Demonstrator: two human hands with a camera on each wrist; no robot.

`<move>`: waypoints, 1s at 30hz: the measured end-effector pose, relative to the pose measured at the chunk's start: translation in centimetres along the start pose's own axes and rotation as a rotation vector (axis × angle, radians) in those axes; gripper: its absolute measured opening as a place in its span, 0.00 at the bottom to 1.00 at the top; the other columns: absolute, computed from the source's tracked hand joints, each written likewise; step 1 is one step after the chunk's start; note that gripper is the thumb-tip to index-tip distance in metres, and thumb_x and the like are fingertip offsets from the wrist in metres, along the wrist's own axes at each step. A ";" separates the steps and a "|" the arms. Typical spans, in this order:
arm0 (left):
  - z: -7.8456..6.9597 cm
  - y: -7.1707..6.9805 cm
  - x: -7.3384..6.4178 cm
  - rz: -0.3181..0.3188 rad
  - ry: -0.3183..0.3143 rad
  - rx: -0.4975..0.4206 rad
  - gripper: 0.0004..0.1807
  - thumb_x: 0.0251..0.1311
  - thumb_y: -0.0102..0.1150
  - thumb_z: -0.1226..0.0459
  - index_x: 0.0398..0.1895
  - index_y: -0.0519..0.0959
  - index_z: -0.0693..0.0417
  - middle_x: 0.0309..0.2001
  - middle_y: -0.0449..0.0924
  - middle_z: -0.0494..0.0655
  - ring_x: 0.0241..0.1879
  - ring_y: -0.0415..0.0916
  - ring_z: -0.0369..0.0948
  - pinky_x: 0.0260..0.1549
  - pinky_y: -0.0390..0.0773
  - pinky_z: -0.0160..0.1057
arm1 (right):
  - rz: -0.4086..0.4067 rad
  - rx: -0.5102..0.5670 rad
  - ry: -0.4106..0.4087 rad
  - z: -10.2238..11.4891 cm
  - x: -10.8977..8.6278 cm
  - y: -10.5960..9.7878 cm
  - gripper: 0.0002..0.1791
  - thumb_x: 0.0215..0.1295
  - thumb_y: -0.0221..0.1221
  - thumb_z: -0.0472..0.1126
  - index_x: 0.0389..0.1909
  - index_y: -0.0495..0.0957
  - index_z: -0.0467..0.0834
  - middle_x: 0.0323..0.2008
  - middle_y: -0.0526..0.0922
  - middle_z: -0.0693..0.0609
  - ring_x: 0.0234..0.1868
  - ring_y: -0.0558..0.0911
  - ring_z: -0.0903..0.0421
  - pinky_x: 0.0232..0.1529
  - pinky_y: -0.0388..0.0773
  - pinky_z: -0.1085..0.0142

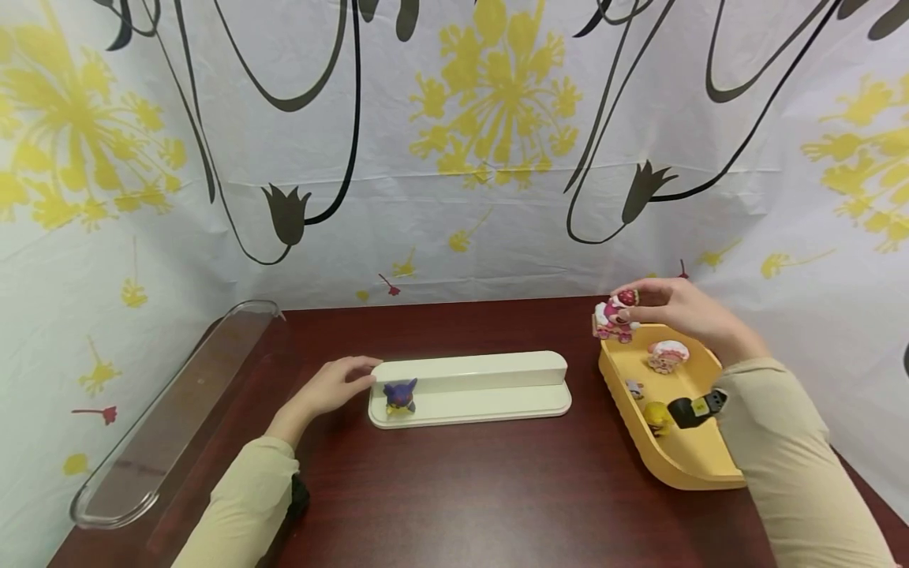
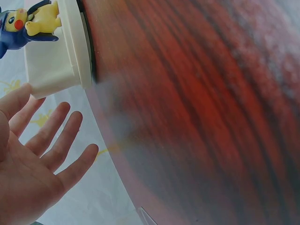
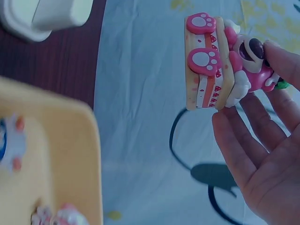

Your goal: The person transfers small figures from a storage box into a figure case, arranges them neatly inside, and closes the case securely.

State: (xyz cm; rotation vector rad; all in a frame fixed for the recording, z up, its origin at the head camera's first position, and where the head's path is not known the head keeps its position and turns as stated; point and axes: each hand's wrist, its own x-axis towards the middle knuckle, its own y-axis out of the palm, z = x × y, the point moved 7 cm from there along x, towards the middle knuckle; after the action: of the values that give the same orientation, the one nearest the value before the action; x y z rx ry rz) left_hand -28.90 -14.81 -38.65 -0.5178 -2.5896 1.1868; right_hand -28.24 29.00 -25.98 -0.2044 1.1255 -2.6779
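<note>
On the dark red table (image 1: 461, 489), I see a yellow tray (image 1: 699, 457) at the right and a cream stand (image 1: 490, 406) in the middle. The left hand (image 1: 334, 386), with its fingers spread, is at the stand's left end. The right hand (image 1: 682, 312) pinches a pink figure (image 1: 615, 319) near the tray's far left corner. The smaller blue-and-yellow figure (image 1: 400, 397) is on the stand, at the left.
</note>
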 end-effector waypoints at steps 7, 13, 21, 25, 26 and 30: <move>0.0 -0.1 -0.1 0.003 0.002 -0.001 0.18 0.60 0.52 0.60 0.53 0.73 0.54 0.47 0.74 0.51 0.51 0.66 0.50 0.49 0.63 0.53 | 0.063 0.128 -0.105 2.3 1.9 2.2 0.23 0.56 0.59 0.43 0.51 0.71 0.37 0.37 0.80 0.47 0.37 0.78 0.57 0.40 0.74 0.64; 0.1 -0.1 -0.2 -0.001 -0.008 -0.002 0.18 0.60 0.52 0.60 0.53 0.73 0.54 0.47 0.74 0.51 0.51 0.66 0.50 0.49 0.63 0.53 | 0.085 0.115 -0.145 3.4 3.0 4.1 0.23 0.55 0.61 0.44 0.50 0.73 0.38 0.36 0.80 0.47 0.37 0.78 0.56 0.39 0.74 0.63; 0.3 0.1 -0.1 0.002 -0.009 -0.002 0.19 0.60 0.52 0.59 0.53 0.72 0.54 0.48 0.74 0.51 0.51 0.67 0.49 0.49 0.64 0.53 | 0.133 0.167 -0.162 4.5 3.7 7.1 0.20 0.53 0.62 0.41 0.47 0.75 0.38 0.34 0.80 0.47 0.36 0.77 0.54 0.40 0.73 0.63; 0.3 0.2 -0.1 0.002 -0.009 -0.005 0.18 0.60 0.52 0.59 0.53 0.72 0.54 0.47 0.74 0.51 0.51 0.67 0.49 0.49 0.64 0.53 | 0.159 0.190 -0.171 4.9 3.9 8.6 0.19 0.53 0.62 0.40 0.46 0.76 0.38 0.33 0.80 0.47 0.35 0.78 0.54 0.38 0.74 0.63; 0.3 0.1 0.0 0.001 -0.013 -0.005 0.18 0.60 0.52 0.59 0.53 0.73 0.54 0.47 0.74 0.50 0.51 0.67 0.49 0.49 0.64 0.53 | 0.163 0.186 -0.173 5.0 4.0 8.9 0.18 0.54 0.62 0.40 0.46 0.76 0.39 0.33 0.81 0.47 0.35 0.78 0.54 0.38 0.74 0.63; 0.3 0.1 0.0 -0.001 -0.005 -0.004 0.18 0.60 0.52 0.60 0.53 0.73 0.54 0.46 0.75 0.50 0.50 0.67 0.49 0.49 0.64 0.53 | 0.176 0.191 -0.191 5.2 4.2 10.5 0.18 0.53 0.62 0.40 0.46 0.76 0.39 0.32 0.81 0.49 0.36 0.78 0.54 0.39 0.73 0.63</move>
State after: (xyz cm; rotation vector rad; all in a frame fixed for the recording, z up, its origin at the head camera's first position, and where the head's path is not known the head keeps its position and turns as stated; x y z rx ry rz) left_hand -28.97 -14.94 -38.92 -0.5148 -2.5961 1.1848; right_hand -29.51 17.21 -29.70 -0.3042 0.7878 -2.5271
